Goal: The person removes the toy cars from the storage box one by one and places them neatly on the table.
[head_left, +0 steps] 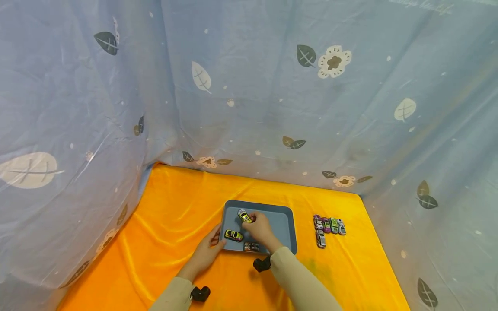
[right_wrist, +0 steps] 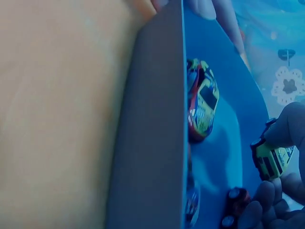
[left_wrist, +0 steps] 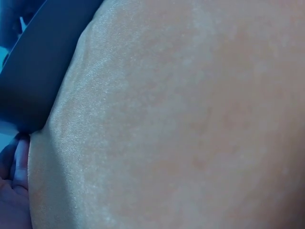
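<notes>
My right hand (head_left: 262,230) pinches a yellow-and-white toy car (head_left: 244,216) above the left half of a grey-blue tray (head_left: 277,210). At the tray's left near corner my left hand (head_left: 205,254) grips the rim, thumb on the near side. Close to that thumb sits a yellow-green toy car (head_left: 233,235) inside the tray. Another toy car, dark with orange (head_left: 251,246), lies along the near wall. In the right wrist view, a dark red toy car (right_wrist: 236,205) shows wheels right beside my right fingertips, partly hidden by them.
Right of the tray, several toy cars (head_left: 327,224) stand side by side on the orange cloth (head_left: 186,194), with a silver one (head_left: 320,239) just in front of them. Pale blue patterned curtains (head_left: 249,86) hang at the back and both sides.
</notes>
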A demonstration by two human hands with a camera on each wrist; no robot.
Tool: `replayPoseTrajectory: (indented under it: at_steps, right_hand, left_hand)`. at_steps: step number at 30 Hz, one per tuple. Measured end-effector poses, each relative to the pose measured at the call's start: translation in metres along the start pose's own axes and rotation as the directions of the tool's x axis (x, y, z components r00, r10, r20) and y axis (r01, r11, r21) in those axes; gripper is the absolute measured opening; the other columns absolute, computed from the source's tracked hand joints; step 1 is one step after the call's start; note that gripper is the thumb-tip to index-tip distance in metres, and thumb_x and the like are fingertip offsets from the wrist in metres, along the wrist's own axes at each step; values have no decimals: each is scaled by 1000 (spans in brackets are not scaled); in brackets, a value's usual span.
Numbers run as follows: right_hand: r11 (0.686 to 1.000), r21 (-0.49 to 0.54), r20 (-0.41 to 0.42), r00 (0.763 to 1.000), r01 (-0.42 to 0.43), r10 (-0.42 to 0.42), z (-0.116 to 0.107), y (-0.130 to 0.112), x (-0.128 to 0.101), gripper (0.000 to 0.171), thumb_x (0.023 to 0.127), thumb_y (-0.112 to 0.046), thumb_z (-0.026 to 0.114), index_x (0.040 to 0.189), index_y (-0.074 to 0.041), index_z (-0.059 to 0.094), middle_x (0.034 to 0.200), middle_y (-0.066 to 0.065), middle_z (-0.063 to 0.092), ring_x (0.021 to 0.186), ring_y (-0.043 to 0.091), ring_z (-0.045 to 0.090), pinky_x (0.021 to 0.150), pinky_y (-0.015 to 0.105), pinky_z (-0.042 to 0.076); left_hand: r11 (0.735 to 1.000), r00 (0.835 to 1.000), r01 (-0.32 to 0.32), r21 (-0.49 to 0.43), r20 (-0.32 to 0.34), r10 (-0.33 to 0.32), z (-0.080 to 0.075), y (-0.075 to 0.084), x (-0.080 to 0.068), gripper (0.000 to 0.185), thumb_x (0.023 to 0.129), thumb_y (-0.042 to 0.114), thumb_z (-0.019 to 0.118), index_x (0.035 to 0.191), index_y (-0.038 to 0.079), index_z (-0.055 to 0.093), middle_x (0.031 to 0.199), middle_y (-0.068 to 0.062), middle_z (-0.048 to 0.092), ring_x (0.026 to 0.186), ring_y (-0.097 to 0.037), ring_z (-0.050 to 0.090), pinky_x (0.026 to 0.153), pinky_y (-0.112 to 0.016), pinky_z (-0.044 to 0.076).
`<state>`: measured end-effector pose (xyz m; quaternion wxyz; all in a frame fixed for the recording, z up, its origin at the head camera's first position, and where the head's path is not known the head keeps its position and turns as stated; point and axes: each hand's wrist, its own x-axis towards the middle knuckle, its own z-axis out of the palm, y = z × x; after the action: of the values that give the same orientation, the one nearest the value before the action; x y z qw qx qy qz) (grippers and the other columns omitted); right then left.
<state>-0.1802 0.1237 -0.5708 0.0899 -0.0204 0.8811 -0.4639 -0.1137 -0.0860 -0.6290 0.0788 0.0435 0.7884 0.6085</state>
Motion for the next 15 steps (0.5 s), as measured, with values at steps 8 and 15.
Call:
replayPoseTrajectory:
  at_steps: [8, 15]
  right_hand:
    - [999, 8, -10, 999, 44, -44, -19, 10, -9, 32, 87, -16, 69, 116, -3, 61, 96, 5, 60, 78, 19, 54, 65, 32, 48]
    - [999, 13, -155, 987, 46, -44, -53, 15, -20, 34, 90, -27, 70, 116, -7, 63, 101, 5, 59, 79, 20, 54, 61, 32, 48]
  left_hand:
    - [1000, 1000, 14, -6, -2, -14, 2, 0, 0, 65, 97, 25, 61, 154, 20, 29, 144, -6, 45, 117, -23, 51, 98, -43, 42]
    - [1000, 1000, 8, 4, -16, -8, 1, -1, 2, 66, 96, 26, 62, 154, 21, 30, 143, -3, 46, 117, -21, 51, 100, -43, 41]
